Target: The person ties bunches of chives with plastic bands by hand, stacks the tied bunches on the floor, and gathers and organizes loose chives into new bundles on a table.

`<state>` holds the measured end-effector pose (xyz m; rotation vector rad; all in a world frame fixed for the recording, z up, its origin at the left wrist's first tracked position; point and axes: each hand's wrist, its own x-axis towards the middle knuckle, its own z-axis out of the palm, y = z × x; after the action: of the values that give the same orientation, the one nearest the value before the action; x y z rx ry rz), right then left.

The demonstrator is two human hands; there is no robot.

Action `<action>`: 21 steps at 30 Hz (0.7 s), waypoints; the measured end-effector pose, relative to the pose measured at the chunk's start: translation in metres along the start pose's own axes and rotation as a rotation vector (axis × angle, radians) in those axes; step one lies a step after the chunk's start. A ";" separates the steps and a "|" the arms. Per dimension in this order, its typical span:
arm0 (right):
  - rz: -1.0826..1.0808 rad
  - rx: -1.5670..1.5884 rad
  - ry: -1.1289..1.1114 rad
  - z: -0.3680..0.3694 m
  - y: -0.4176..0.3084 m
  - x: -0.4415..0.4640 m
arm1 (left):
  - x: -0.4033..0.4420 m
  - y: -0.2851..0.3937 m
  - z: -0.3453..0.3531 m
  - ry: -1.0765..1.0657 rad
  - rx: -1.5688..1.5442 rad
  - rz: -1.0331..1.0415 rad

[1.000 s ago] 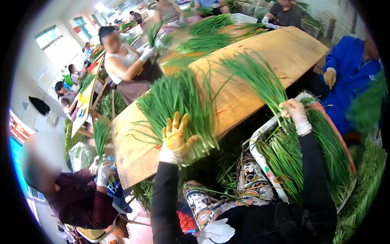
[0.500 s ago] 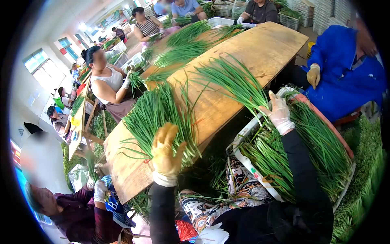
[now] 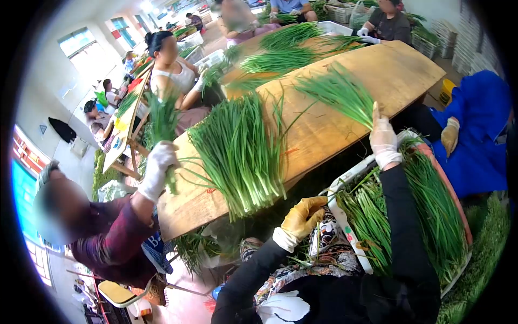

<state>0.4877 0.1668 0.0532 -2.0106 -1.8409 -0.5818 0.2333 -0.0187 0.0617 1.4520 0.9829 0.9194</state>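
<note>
My left hand (image 3: 302, 218), in a yellow-stained glove, is curled above my patterned trousers, near the crate's left edge; anything inside its fingers is too hidden to make out. In a whitish glove, my right hand (image 3: 383, 139) grips the stem end of a small bunch of long green stalks (image 3: 340, 96), whose leaf tips fan out over the wooden board (image 3: 402, 67). A larger bundle of green stalks (image 3: 237, 151) lies on the board, its pale ends at the near edge. Below my right hand stands a white-rimmed crate (image 3: 350, 237) full of green stalks.
At the left, a person in a dark red top (image 3: 116, 232) holds a bunch of stalks (image 3: 162, 119) over the board's corner. A person in blue (image 3: 469, 140) sits at the right. Other people sit beyond the board, around more green bunches (image 3: 278, 58). Cut greens lie at the lower right.
My left hand has moved from the large bundle down and right to my lap, its fingers now curled. My right hand's fingers have closed. The left person's raised hand has brought a bunch over the board.
</note>
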 end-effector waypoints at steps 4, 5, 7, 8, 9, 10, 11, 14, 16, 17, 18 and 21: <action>-0.028 -0.026 0.021 -0.016 -0.010 0.020 | -0.006 0.001 0.003 0.005 0.131 0.075; -0.038 -0.019 0.020 -0.005 -0.008 0.022 | -0.010 0.004 0.003 -0.027 0.150 0.106; -0.083 -0.002 -0.219 0.017 -0.006 0.026 | -0.020 0.016 0.001 -0.081 0.177 0.156; -0.053 -0.004 -0.423 0.025 -0.007 0.024 | -0.029 0.028 0.000 -0.086 0.037 0.104; -0.050 -0.024 -0.483 -0.006 -0.022 0.017 | -0.037 0.033 -0.005 -0.102 0.117 0.102; -0.046 -0.045 -0.543 -0.037 -0.037 0.009 | -0.044 0.038 -0.012 -0.119 0.197 0.099; -0.083 -0.018 -0.538 -0.035 -0.044 0.008 | -0.049 0.046 -0.022 -0.110 0.335 0.217; -0.456 0.406 -0.099 -0.021 -0.061 -0.013 | -0.072 0.071 -0.047 0.215 0.443 0.461; -0.583 0.857 0.020 -0.042 -0.095 -0.022 | -0.088 0.074 -0.064 0.561 0.375 0.484; -0.566 0.975 -0.046 -0.056 -0.112 -0.029 | -0.090 0.078 -0.069 0.743 0.296 0.494; -0.546 1.092 -0.112 -0.072 -0.131 -0.034 | -0.092 0.082 -0.074 0.922 0.214 0.503; -0.604 1.249 -0.157 -0.102 -0.181 -0.038 | -0.113 0.063 -0.100 0.934 0.542 0.244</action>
<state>0.2987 0.0987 0.1175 -0.6877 -2.0526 0.5436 0.1055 -0.0921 0.1317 1.6114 1.8704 1.6712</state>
